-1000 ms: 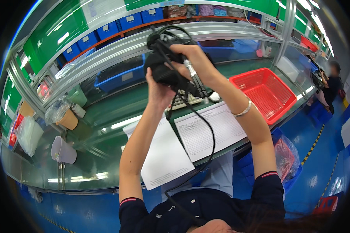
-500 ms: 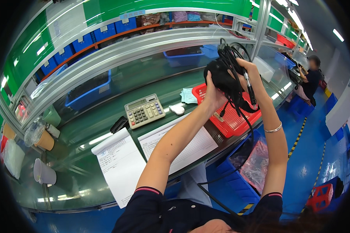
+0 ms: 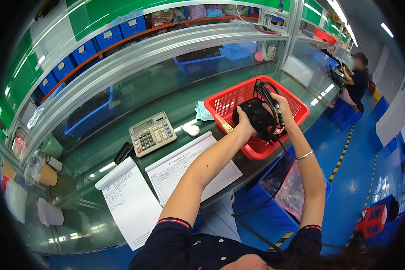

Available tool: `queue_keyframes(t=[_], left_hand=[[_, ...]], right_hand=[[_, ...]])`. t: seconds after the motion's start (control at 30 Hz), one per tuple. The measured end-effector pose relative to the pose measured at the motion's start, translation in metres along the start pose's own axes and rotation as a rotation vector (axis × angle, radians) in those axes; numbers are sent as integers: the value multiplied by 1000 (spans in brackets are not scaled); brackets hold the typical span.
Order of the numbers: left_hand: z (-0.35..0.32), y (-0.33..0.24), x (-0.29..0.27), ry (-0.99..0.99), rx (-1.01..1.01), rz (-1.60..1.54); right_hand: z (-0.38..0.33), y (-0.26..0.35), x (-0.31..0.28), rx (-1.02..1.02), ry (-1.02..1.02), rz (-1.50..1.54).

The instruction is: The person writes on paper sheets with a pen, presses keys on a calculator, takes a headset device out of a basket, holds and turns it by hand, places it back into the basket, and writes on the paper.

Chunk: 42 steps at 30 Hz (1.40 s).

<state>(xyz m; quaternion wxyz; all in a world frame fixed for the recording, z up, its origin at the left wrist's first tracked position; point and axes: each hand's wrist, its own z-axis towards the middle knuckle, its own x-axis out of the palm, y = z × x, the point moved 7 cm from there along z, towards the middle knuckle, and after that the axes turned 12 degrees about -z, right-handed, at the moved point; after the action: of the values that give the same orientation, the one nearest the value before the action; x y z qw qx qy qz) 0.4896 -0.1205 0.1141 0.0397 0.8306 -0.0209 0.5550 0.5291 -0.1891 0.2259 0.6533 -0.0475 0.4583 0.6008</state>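
Observation:
Both my hands are over the red perforated basket (image 3: 298, 95). My left hand (image 3: 246, 122) is closed on the left side of a black rounded item (image 3: 256, 112), whose exact kind I cannot make out. On the other side of it, my right hand (image 3: 281, 107) grips the item together with its coiled black cable (image 3: 264, 88). A black-and-silver pen (image 3: 280, 116) also sticks out of the right hand, pointing down. One black cord (image 3: 274, 194) trails from the bundle past the table edge toward the floor. The fingers partly hide the item.
Left of the basket lie a calculator (image 3: 152, 134), a white oval object (image 3: 191, 129), light-blue slips (image 3: 204, 111) and paper forms (image 3: 132, 202). A blue crate (image 3: 274, 203) with plastic bags stands below on the right. Blue bins (image 3: 198, 66) sit farther back. Another person (image 3: 357, 81) sits far right.
My hands have come down with the black item and cable, now lower over the basket. More of the basket shows, and the whole view has shifted slightly.

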Motion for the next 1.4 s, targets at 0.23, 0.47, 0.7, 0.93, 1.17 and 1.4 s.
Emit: queue_keyframes(t=[0.23,0.47,0.7,0.93,1.17,1.4], left_hand=[[17,-19,-27,-179,58,118],[-39,-24,2,-186,122,278],[-131,-32,-10,-17,208,346],[-322,-51,-78,228,777,879],[-422,-29,-202,-559,1461,1772],[-433,-21,-196,-519,1566,1919]], right_hand=[[-23,-9,10,82,15,28],[-44,-7,8,111,90,-144],[-47,16,-3,37,69,-257],[-87,40,-48,95,-216,-187],[-269,1,-46,584,-788,185],[-380,80,111,763,-209,273]])
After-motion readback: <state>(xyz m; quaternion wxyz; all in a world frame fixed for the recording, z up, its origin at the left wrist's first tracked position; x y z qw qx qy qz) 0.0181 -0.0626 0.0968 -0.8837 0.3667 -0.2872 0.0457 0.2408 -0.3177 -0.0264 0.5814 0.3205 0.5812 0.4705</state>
